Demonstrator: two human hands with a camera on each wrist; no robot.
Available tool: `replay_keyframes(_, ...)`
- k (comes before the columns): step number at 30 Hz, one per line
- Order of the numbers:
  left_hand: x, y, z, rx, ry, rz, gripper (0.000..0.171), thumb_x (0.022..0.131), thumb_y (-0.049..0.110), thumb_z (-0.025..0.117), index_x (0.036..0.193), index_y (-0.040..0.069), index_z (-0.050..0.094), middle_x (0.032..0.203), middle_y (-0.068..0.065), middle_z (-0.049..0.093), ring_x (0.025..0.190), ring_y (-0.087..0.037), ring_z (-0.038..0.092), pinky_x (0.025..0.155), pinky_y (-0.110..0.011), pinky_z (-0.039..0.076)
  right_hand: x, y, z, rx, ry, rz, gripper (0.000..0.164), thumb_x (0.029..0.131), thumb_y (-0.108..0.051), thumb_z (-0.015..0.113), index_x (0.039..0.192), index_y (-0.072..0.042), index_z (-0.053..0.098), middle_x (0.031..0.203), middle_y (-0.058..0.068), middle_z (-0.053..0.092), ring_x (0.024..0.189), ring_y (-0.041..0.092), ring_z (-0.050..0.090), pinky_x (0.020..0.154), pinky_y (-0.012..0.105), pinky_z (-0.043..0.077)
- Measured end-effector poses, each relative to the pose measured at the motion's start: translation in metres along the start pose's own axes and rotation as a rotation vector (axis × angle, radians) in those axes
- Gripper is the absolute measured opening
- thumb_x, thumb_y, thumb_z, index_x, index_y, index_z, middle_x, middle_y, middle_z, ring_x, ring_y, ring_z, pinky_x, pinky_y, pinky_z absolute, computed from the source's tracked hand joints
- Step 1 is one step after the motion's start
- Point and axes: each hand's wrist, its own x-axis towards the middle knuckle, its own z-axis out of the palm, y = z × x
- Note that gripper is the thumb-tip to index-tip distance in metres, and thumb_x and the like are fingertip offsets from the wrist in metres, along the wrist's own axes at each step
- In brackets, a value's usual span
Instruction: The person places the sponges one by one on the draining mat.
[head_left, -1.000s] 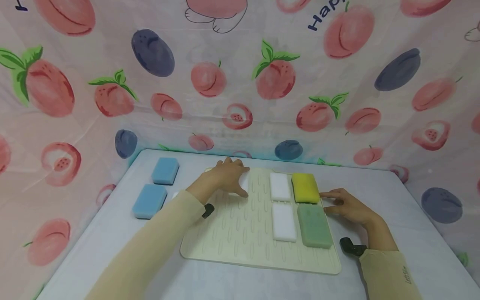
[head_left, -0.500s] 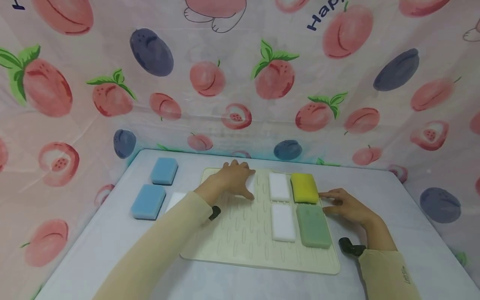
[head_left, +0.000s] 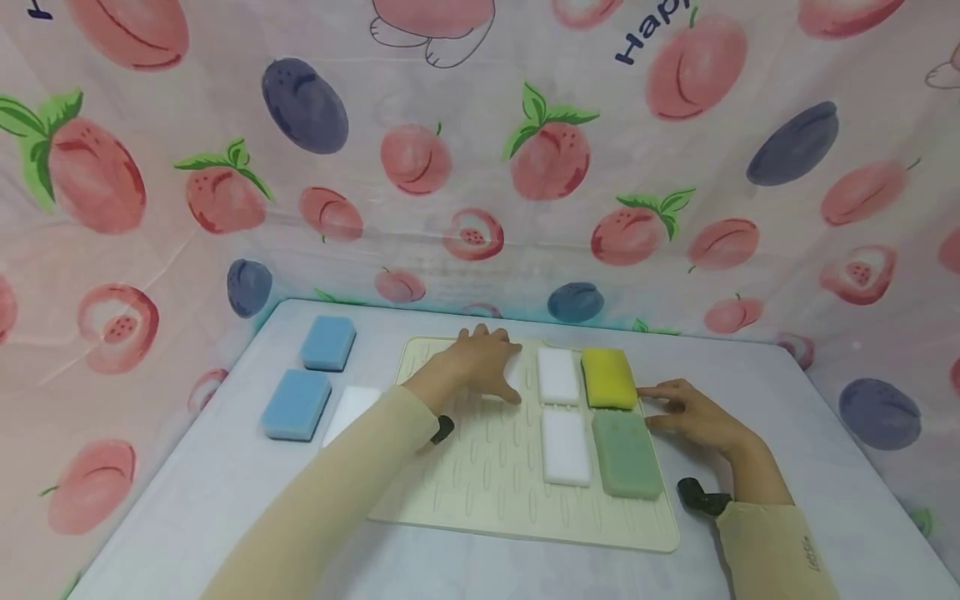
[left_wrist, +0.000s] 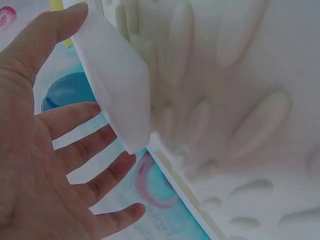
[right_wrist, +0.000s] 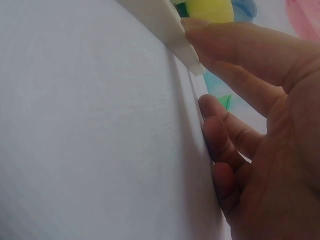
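Observation:
My left hand [head_left: 480,367] reaches over the ribbed cream mat [head_left: 495,492] and holds a white sponge [left_wrist: 117,80] between thumb and fingertips. In the head view the hand covers most of that sponge. To its right, two more white sponges, a rear one [head_left: 558,376] and a front one [head_left: 566,447], lie in a column. Beside them are a yellow sponge [head_left: 608,378] and a green sponge [head_left: 628,455]. My right hand [head_left: 693,417] touches the mat's right edge with index finger and thumb, while its other fingers bend loosely at the table.
Two blue sponges, one behind [head_left: 328,342] and one in front [head_left: 296,405], lie left of the mat. Another white sponge [head_left: 351,410] is partly hidden by the left sleeve. A fruit-print cloth [head_left: 480,167] hangs behind the white table [head_left: 187,475].
My left hand has slid a short way right across the mat with the white sponge, toward the other white ones. The right hand has stayed at the mat's edge.

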Motion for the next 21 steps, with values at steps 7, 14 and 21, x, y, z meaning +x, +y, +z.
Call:
replay_keyframes(7, 0.0015, 0.0076, 0.0002, 0.002, 0.005, 0.008, 0.092, 0.082, 0.064, 0.078, 0.158, 0.022, 0.046, 0.152, -0.004, 0.049, 0.13, -0.031, 0.045, 0.108, -0.056, 0.038, 0.0001, 0.0016, 0.0003, 0.01, 0.001, 0.006, 0.065, 0.088, -0.032, 0.081, 0.146, -0.011, 0.06, 0.146, 0.02, 0.044, 0.129, 0.042, 0.043, 0.104, 0.064, 0.044)
replay_keyframes(14, 0.0049, 0.01, 0.001, 0.029, -0.007, 0.005, 0.092, 0.083, 0.067, 0.075, 0.158, 0.024, 0.045, 0.152, -0.003, 0.049, 0.129, -0.03, 0.044, 0.107, -0.055, 0.038, 0.0, 0.0009, 0.0002, 0.005, 0.0, -0.001, 0.065, 0.089, -0.033, 0.08, 0.146, -0.012, 0.06, 0.146, 0.02, 0.044, 0.129, 0.042, 0.043, 0.104, 0.064, 0.043)
replay_keyframes(21, 0.0054, 0.0107, 0.0006, 0.017, -0.007, -0.007, 0.092, 0.083, 0.066, 0.076, 0.158, 0.023, 0.045, 0.154, -0.004, 0.048, 0.135, -0.034, 0.043, 0.115, -0.062, 0.034, -0.0004, -0.0009, 0.0001, 0.016, -0.003, 0.003, 0.065, 0.088, -0.033, 0.08, 0.146, -0.011, 0.06, 0.145, 0.019, 0.044, 0.13, 0.042, 0.042, 0.105, 0.065, 0.043)
